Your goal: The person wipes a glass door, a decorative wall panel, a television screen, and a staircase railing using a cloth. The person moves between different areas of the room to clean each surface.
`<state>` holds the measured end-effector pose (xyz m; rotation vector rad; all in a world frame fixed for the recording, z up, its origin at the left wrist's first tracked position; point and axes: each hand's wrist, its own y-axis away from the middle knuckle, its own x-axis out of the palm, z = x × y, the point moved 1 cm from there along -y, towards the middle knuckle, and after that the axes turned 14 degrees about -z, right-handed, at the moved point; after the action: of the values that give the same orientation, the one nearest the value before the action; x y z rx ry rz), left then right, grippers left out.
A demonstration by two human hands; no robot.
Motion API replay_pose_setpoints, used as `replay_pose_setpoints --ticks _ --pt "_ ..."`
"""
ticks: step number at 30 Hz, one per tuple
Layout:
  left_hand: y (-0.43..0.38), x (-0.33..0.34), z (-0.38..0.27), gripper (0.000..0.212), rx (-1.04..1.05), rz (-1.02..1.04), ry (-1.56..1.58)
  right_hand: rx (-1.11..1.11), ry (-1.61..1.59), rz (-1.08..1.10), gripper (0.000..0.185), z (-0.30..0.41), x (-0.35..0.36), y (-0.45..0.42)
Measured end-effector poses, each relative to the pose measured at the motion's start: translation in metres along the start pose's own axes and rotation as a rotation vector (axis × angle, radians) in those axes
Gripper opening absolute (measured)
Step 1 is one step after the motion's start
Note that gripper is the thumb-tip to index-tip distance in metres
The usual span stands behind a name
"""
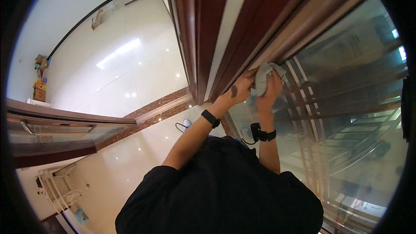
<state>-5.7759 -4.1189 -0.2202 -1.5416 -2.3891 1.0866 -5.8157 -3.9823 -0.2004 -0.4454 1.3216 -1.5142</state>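
A grey cloth (262,77) is bunched between my two hands, against the reddish-brown frame (292,27) beside a glass panel (344,71). My right hand (273,84) grips the cloth from the glass side, fingers bent over it. On the frame side, my left hand (243,86) reaches up to the cloth's edge; its fingertips are partly hidden, so whether it holds the cloth does not show. Black bands sit on both wrists, and the right one (261,133) carries a small black device with a cable.
Left of the frame a doorway with a patterned stone threshold (162,105) opens onto a tiled room with boxes (39,94) along its wall. A glazed door leaf (65,130) with a metal handle stands at the left. A rack-like chair (60,185) is at lower left.
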Motion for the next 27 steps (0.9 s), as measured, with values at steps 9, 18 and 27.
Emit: replay_pose_setpoints --ticks 9,18,27 --pt "-0.063 -0.175 -0.076 0.047 0.64 -0.423 -0.066 0.733 -1.052 -0.198 0.055 0.096 0.043 -0.074" --pt "-0.031 -0.177 0.019 0.049 0.354 -0.605 -0.21 -0.363 -0.401 -0.26 0.049 0.124 0.143 -0.063" --pt "-0.009 -0.158 0.036 0.059 0.086 -0.676 -0.046 -0.592 -0.329 0.149 0.039 0.127 0.134 -0.063"
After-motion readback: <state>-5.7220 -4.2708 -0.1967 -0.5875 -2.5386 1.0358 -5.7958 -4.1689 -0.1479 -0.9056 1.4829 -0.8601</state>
